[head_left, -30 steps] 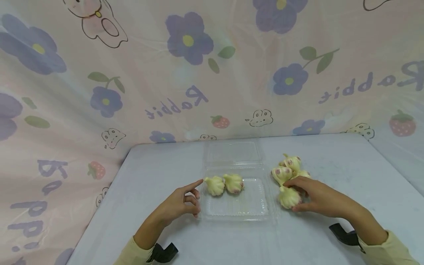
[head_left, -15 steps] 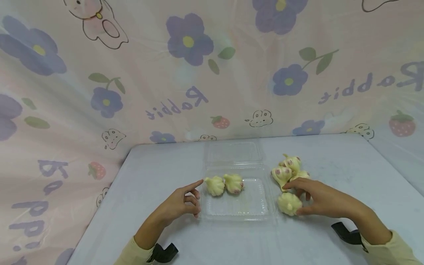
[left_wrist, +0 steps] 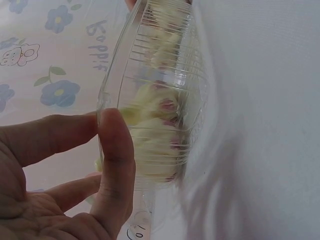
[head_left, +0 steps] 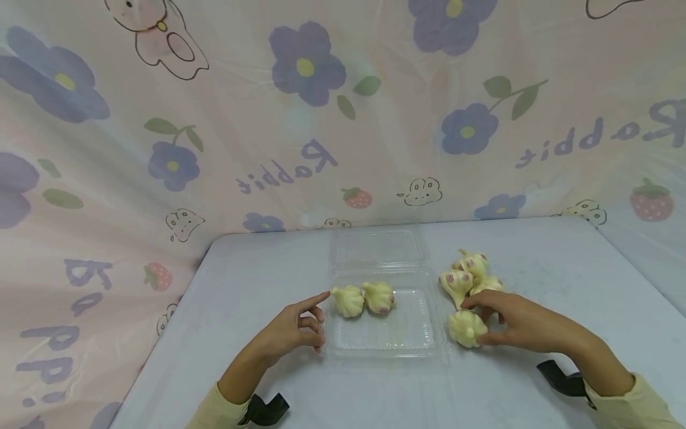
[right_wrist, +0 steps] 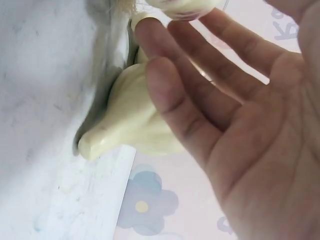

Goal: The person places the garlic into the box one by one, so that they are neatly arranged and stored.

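Observation:
In the head view my left hand (head_left: 295,328) is at the left side of an open clear plastic container (head_left: 412,345). Its fingertips pinch the rim (left_wrist: 102,95) there, seen closely in the left wrist view. Two garlic bulbs, a left one (head_left: 348,301) and a right one (head_left: 378,298), lie inside. Right of the container, my right hand (head_left: 520,322) holds a garlic bulb (head_left: 465,329) between thumb and fingers, its stem facing up toward the head camera. The right wrist view shows only this bulb's lower part (right_wrist: 185,7) at the top edge; the thumb is mostly cut off.
Several more garlic bulbs (head_left: 457,281) lie clustered just beyond my right hand; one (right_wrist: 135,112) shows behind the fingers in the right wrist view. The container's lid (head_left: 377,247) lies folded back. A patterned curtain (head_left: 386,143) hangs behind the white table (head_left: 257,268).
My right hand has drawn the garlic bulb slightly toward me from the cluster, and its stem has turned to face upward. The left hand and container have stayed put.

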`<state>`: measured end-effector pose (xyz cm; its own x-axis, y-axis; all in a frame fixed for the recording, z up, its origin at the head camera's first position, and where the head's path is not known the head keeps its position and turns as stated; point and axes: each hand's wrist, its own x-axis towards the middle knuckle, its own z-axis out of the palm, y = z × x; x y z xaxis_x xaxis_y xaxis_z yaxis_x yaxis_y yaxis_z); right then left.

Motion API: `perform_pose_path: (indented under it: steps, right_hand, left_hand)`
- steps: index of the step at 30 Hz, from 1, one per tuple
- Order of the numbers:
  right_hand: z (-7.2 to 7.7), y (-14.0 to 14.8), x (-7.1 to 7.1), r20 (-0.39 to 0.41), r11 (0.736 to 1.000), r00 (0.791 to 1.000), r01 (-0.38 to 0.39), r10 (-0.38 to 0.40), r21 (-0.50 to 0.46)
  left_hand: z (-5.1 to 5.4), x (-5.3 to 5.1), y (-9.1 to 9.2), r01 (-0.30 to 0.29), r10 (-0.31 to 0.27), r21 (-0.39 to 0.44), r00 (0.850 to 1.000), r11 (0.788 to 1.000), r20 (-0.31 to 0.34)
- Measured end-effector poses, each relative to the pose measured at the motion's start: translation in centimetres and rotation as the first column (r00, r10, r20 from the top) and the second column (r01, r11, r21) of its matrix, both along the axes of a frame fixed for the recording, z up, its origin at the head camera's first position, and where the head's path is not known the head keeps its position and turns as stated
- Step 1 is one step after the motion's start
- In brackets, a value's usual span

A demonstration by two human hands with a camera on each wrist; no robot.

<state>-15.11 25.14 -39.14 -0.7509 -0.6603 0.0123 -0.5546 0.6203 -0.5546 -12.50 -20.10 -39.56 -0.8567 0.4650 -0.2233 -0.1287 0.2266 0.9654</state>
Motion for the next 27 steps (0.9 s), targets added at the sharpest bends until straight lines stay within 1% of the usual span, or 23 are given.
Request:
perform_pose_path:
  steps: [4, 7, 11, 15, 19, 24, 27]
  right_hand:
    - [0.1, 0.1, 0.1, 0.017, 1.0, 1.0, 0.011, -0.011, 0.01]
    - [0.1, 0.2, 0.3, 0.017, 1.0, 1.0, -0.021, 0.021, 0.004]
    - [-0.2, 0.3, 0.3, -0.007, 0.996, 0.996, -0.085, 0.085, -0.025]
    - [-0.7, 0.2, 0.2, -0.031, 0.994, 0.994, -0.102, 0.101, -0.029]
    - [-0.9, 0.1, 0.1, -0.033, 0.996, 0.996, -0.083, 0.082, -0.024]
    - [-0.9, 0.0, 0.0, -0.021, 0.999, 0.999, -0.027, 0.026, -0.04]
    - [-0.9, -0.2, -0.1, -0.029, 0.999, 1.0, -0.003, 0.002, -0.048]
  left_hand:
    - [-0.2, 0.0, -0.1, 0.002, -0.002, 0.007, 1.0, 1.0, 0.006]
    - [-0.2, -0.1, -0.1, 0.005, -0.005, 0.006, 1.0, 1.0, 0.002]
    - [-0.2, -0.2, 0.0, 0.007, -0.007, 0.0, 1.0, 1.0, -0.006]
    - [-0.1, -0.3, 0.0, 0.006, -0.006, -0.003, 1.0, 1.0, -0.007]
    - [-0.1, -0.2, 0.0, 0.005, -0.005, 0.001, 1.0, 1.0, 0.0]
    - [0.0, -0.2, -0.1, 0.006, -0.006, 0.001, 1.0, 1.0, 0.002]
    - [-0.1, -0.2, -0.1, 0.008, -0.008, 0.004, 1.0, 1.0, 0.002]
